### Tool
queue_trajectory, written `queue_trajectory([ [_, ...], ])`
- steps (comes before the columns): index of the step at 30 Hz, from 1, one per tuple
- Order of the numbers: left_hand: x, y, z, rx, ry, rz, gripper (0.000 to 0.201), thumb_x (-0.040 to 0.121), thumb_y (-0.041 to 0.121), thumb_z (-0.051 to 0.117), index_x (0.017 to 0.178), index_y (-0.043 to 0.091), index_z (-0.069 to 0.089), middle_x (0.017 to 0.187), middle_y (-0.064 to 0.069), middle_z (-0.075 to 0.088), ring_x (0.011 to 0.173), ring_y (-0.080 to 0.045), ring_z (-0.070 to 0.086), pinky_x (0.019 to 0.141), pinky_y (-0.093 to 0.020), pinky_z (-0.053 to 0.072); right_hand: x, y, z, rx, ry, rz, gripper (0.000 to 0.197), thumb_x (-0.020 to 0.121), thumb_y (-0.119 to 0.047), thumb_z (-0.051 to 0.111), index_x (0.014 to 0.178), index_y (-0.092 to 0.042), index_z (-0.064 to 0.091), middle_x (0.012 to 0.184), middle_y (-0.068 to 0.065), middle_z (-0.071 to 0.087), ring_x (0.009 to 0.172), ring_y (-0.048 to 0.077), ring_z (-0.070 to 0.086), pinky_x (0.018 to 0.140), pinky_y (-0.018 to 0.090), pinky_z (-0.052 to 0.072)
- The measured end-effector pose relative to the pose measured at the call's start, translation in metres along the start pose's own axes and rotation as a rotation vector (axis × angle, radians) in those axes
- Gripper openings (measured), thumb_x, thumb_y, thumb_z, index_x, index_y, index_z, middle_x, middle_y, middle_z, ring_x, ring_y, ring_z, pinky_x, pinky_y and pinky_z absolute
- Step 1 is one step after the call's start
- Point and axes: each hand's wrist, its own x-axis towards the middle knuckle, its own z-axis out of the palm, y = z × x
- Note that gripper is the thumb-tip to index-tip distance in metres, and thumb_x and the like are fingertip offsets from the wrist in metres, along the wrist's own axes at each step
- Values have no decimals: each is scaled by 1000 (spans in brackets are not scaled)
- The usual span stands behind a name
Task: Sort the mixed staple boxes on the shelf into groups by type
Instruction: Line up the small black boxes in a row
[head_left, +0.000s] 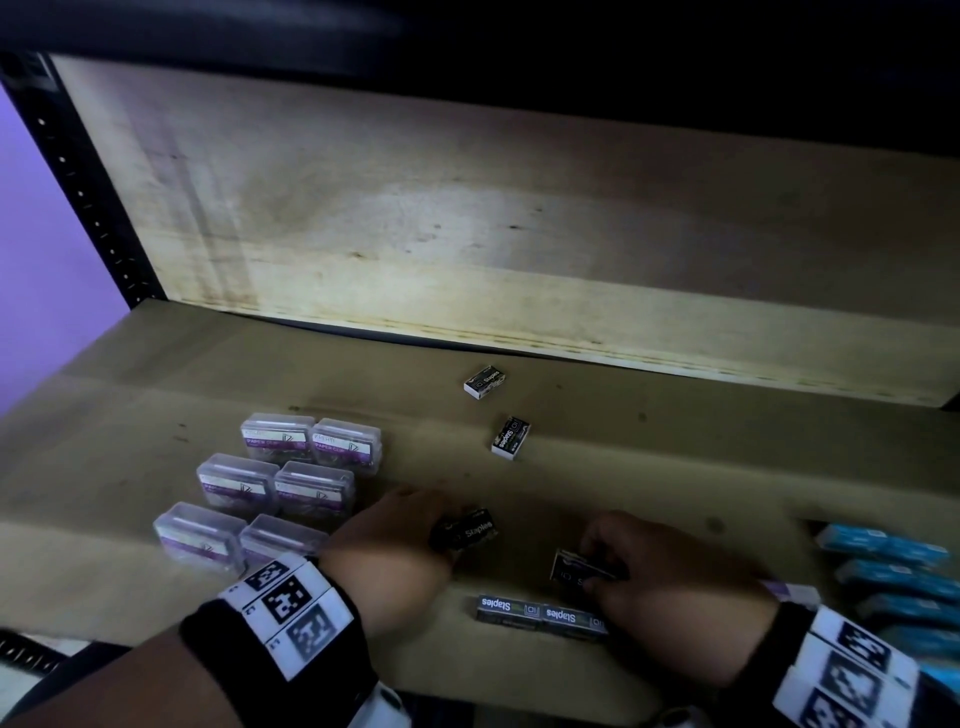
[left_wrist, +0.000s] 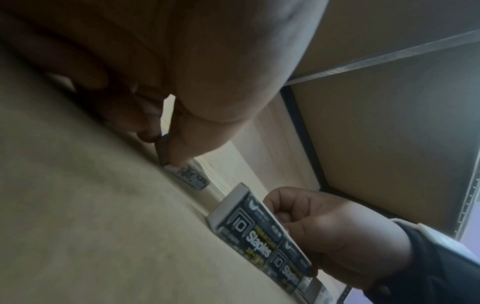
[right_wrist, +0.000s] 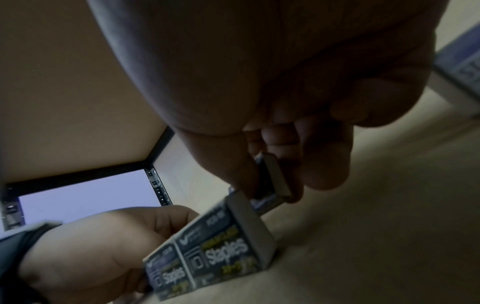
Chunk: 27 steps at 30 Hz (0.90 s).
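Observation:
My left hand (head_left: 445, 527) grips a black staples box (head_left: 470, 529) just above the shelf board (head_left: 675, 457); in the left wrist view its fingertips (left_wrist: 179, 152) pinch that box edge-on. To its right, my right hand (head_left: 595, 569) pinches another black staples box (head_left: 574, 570), which the right wrist view shows tilted between thumb and fingers (right_wrist: 272, 176). Two black staples boxes (head_left: 540, 613) lie end to end at the front edge, below both hands. Farther back lie two loose black boxes (head_left: 484, 382) (head_left: 510, 437).
Several clear paper clip boxes (head_left: 275, 488) stand grouped in pairs at the left. Blue staple boxes (head_left: 893, 571) are lined up at the right edge. The shelf's back panel (head_left: 467, 218) and a black upright (head_left: 88, 197) close the space behind and left.

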Motion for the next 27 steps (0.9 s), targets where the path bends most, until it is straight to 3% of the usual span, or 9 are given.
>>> queue_trajectory([
  [7,0,4,-4,-36,-60,-4,29,75,27,64,102,37,60,106,17,61,105,-5,57,92,-28,45,1,0,-2,4,-13,3,27,78,-49,60,103,-41,51,88,-16,64,82,2,59,69,26,43],
  [12,-7,6,0,-42,-60,14,39,74,27,61,112,37,61,109,15,64,104,-3,59,88,-21,45,1,1,0,8,-26,-12,29,75,-46,58,102,-41,52,87,-15,64,79,-1,57,64,21,40],
  [15,-10,11,0,-8,-79,39,42,78,36,57,119,39,61,117,16,64,110,-3,58,93,-22,44,3,1,1,8,-30,-23,29,73,-44,59,101,-42,52,85,-16,64,77,-2,57,60,17,37],
  [21,-13,14,-3,-5,-73,72,32,82,40,61,114,41,65,112,18,65,105,-1,58,91,-21,44,8,3,3,2,-30,-67,28,71,-42,60,98,-44,53,91,-17,55,83,-1,53,64,14,34],
  [27,-15,18,-3,16,-113,136,29,83,44,60,112,47,65,104,17,68,97,2,61,74,-10,36,11,2,3,-31,-41,-108,28,72,-45,62,98,-49,52,91,-19,55,83,-2,52,62,12,32],
])
